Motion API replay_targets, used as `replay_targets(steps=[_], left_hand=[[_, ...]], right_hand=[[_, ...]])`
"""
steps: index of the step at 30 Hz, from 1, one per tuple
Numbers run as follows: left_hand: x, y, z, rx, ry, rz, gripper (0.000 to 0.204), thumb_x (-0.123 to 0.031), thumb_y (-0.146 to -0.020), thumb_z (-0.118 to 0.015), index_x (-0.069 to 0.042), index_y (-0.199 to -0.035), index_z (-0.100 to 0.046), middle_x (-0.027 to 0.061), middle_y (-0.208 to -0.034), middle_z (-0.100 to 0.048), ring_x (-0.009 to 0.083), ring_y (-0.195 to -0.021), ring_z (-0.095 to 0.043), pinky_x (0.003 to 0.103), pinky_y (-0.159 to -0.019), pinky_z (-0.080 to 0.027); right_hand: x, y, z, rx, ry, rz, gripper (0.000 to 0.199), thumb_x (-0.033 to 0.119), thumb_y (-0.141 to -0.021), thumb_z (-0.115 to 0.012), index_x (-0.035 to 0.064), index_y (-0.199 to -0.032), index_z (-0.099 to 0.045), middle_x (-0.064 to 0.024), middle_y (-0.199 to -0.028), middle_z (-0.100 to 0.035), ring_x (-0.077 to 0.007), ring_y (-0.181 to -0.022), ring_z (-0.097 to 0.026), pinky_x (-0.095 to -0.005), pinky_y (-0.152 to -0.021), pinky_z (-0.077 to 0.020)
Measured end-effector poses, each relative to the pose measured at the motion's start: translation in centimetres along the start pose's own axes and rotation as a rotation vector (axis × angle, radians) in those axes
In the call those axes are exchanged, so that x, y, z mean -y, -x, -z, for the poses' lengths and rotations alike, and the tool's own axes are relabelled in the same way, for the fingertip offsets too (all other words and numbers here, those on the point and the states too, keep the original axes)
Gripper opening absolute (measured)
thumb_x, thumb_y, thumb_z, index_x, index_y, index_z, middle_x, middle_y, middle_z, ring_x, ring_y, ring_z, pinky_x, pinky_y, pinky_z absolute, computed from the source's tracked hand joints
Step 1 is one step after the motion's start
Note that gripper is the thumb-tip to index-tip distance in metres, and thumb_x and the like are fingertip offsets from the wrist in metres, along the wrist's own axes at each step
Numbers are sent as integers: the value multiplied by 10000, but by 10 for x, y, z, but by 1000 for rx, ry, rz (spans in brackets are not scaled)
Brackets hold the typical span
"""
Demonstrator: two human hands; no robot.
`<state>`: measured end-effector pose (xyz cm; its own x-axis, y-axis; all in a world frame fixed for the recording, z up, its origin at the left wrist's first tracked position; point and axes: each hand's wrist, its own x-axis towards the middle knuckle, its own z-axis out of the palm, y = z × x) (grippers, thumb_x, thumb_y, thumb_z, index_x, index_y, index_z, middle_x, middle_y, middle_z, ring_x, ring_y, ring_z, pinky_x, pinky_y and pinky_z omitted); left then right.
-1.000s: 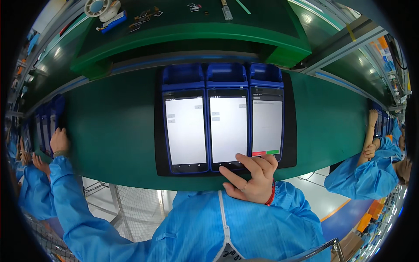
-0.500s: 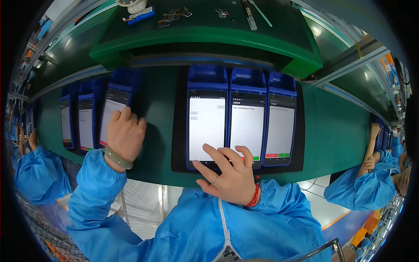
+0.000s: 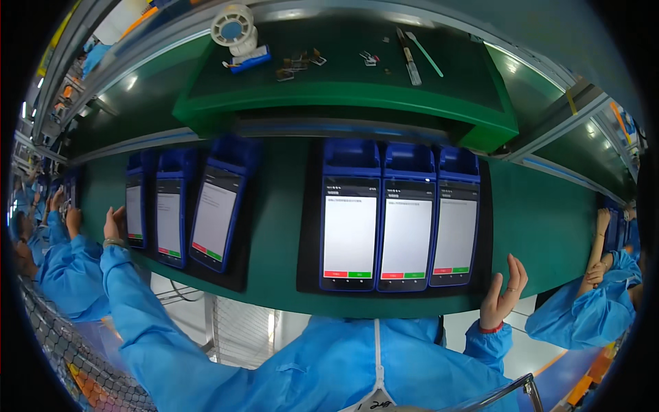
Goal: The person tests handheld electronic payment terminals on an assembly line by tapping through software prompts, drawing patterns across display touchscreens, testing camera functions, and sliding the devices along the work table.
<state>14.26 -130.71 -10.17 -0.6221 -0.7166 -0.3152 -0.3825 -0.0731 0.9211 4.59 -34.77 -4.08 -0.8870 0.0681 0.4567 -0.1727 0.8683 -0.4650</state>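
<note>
Three blue handheld payment terminals with lit white screens lie side by side in front of me: a left one [image 3: 351,237], a middle one [image 3: 406,237] and a right one [image 3: 454,233]. Each screen has a red and a green bar at its foot. Just off their lower right corner, my right hand [image 3: 504,292] is open and holds nothing. Three more terminals, including a tilted one [image 3: 215,213], form a group at the left. My left hand [image 3: 114,224] is beside that group's outermost terminal [image 3: 135,213], fingers raised and apart; whether it touches the edge is unclear.
Black mats [image 3: 310,254] lie under the terminals on the green bench [image 3: 274,226]. A raised green shelf [image 3: 343,99] behind holds a white spool [image 3: 234,29], a blue battery-like pack [image 3: 248,60], small parts, a knife-like tool [image 3: 410,62] and a green stick [image 3: 425,53]. People in blue sit on both sides.
My right hand has left the front-left terminal and moved right. My left hand has gone left, off the tilted terminal. The front-left screen now shows red and green bars. The view has shifted.
</note>
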Motion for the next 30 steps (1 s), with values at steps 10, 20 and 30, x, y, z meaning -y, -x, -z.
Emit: replay_targets(steps=[10, 20, 30], left_hand=[[-45, 49, -136, 73, -6, 108, 391, -385, -904, -436, -61, -1000, -634, 76, -920, -665, 186, -749, -626, 298, -681, -506], [-56, 159, -284, 336, 22, 10, 247, -136, -902, -427, -9, -1041, -586, 70, -899, -647, 161, -776, -634, 265, -703, -520], [-49, 331, -463, 524, 168, -11, 280, -45, -903, -412, 80, -1111, -553, 126, -956, -649, 166, -823, -625, 248, -732, -494]], right_hand=[[21, -5, 5, -21, -93, 135, 389, -12, -764, -524, -17, -1153, -523, -187, -1139, -499, -325, -1031, -490, -379, -903, -398], [15, 7, 14, -109, -202, 112, 331, 80, -825, -487, -39, -1133, -514, -200, -1085, -510, -310, -966, -504, -377, -836, -414], [40, -30, 9, 156, -301, 61, 377, -38, -761, -526, -34, -1138, -520, -213, -1151, -527, -348, -1016, -546, -373, -883, -436]])
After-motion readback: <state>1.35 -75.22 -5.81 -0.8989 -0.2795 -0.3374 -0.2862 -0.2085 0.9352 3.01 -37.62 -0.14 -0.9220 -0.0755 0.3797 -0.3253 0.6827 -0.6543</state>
